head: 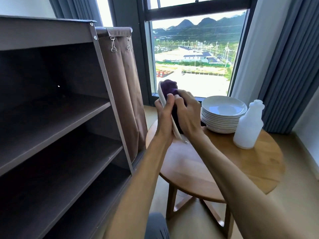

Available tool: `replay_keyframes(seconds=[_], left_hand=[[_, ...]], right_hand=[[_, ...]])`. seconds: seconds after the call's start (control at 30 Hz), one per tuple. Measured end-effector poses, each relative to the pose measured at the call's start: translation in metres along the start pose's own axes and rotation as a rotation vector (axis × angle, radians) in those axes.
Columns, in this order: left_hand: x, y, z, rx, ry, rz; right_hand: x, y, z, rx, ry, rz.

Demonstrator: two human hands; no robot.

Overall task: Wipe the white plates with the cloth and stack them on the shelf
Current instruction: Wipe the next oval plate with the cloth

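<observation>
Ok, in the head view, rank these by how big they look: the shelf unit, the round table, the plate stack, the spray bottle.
1. Shelf unit, filling the left side, though nearest the camera.
2. Round table.
3 and 4. Plate stack and spray bottle: too alike to rank; the stack looks wider, the bottle taller.

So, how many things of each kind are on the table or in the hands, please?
Plate stacks: 1, plates too close to count surely
Single plate, in left hand: 1
Purple cloth, in right hand: 1
White bottle: 1
Total: 4

Bare forearms, no sleeves showing; grey trousers [156,226] at the knee.
</observation>
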State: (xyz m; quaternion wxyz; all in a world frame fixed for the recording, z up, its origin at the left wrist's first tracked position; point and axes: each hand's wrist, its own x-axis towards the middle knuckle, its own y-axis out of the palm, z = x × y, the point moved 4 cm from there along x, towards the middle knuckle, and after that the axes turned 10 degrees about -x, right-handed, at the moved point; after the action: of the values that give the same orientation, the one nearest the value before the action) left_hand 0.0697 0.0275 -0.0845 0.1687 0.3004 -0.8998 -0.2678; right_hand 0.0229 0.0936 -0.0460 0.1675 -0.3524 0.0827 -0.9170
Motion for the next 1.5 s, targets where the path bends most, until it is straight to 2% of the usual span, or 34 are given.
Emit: replay_keyframes(seconds=[0.07,0.13,0.2,0.3,0.37,0.43,0.5,0.67,0.77,0.83,0.93,1.07,1.13,1.27,1.37,1.5], left_hand=[[0.000,-0.007,-0.011,-0.025,0.025,-0.048],[-0.006,-0.012,-0.025,-0.123,-0.004,-0.015],[-0.012,-0.015,-0.029,-0.210,-0.060,0.015],[-0.027,-0.012,-0.023,-0.299,-0.150,-0.022],[-0.031,-0.010,-0.016,-0.323,-0.140,-0.010],[-0.035,-0.002,-0.017,-0.317,-0.133,0.014],[-0.034,0.001,-0.021,-0.304,-0.123,0.017],[-0.016,-0.022,-0.040,-0.315,-0.004,0.007],[-0.022,-0.032,-0.038,-0.233,-0.067,0.026],[-0.036,-0.033,-0.021,-0.168,-0.157,0.028],[-0.062,-0.029,0.008,-0.157,-0.268,-0.001],[-0.087,-0.012,0.029,-0.129,-0.290,0.041],[-0.091,0.001,0.026,-0.100,-0.287,0.070],[-0.086,0.019,0.002,-0.059,-0.232,0.056],[-0.094,0.007,0.009,-0.150,-0.229,0.065],[-0.119,-0.027,0.044,-0.329,-0.193,0.081]], right_hand=[[-0.008,-0.004,-0.001,0.059,-0.042,0.084],[-0.016,-0.006,-0.004,0.075,-0.124,0.138],[-0.021,-0.002,-0.007,0.009,-0.179,0.125],[-0.014,0.008,-0.002,-0.053,-0.200,0.085],[0.000,0.011,0.003,-0.039,-0.165,0.018],[0.018,0.012,0.007,-0.028,-0.042,-0.066],[0.029,0.013,0.015,-0.019,0.047,-0.080],[0.000,0.015,0.037,0.135,-0.041,0.155],[-0.043,0.011,0.018,0.197,0.045,0.211],[-0.072,0.005,-0.002,0.207,0.141,0.151],[-0.091,-0.003,-0.026,0.072,0.225,0.005],[-0.057,-0.029,-0.048,-0.106,0.395,-0.222],[-0.039,-0.034,-0.042,-0.117,0.390,-0.219],[-0.038,-0.041,-0.008,0.025,0.315,-0.159],[-0.061,-0.045,0.006,0.119,0.296,-0.121],[-0.108,-0.033,-0.008,0.001,0.297,-0.081]])
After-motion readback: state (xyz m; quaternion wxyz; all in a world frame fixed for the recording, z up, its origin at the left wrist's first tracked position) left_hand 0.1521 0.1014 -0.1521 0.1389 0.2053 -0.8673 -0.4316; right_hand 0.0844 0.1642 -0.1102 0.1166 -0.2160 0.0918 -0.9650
